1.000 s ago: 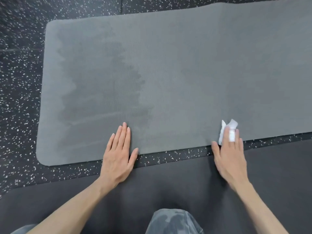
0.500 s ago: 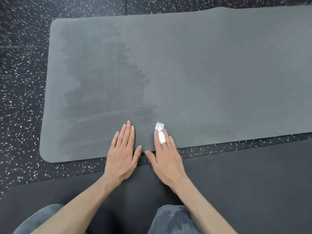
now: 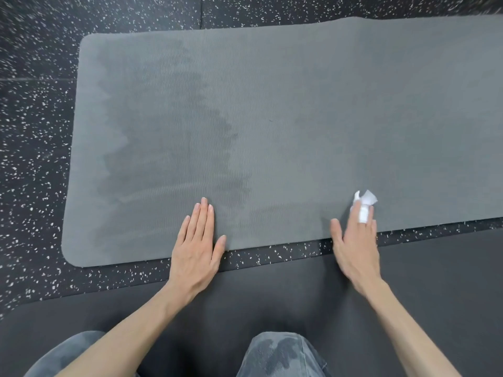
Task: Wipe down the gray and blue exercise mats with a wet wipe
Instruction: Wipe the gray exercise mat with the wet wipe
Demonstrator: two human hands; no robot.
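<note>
A gray exercise mat [image 3: 299,104] lies flat across the speckled floor, with a darker damp patch over its left half. My left hand [image 3: 197,246] rests flat on the mat's near edge, fingers together, holding nothing. My right hand [image 3: 353,240] presses a white wet wipe [image 3: 364,204] onto the mat near its front edge; the wipe sticks out past my fingertips and between my fingers. No blue mat is in view.
A darker mat [image 3: 435,281] lies under my knees along the bottom of the view. A strip of black speckled rubber floor [image 3: 35,159] separates it from the gray mat and surrounds the gray mat's left end. My knee in gray trousers [image 3: 277,355] shows at the bottom.
My right hand swept the wipe left along the mat's near edge until it was beside my left hand, then back to the right. The left hand has stayed put.
</note>
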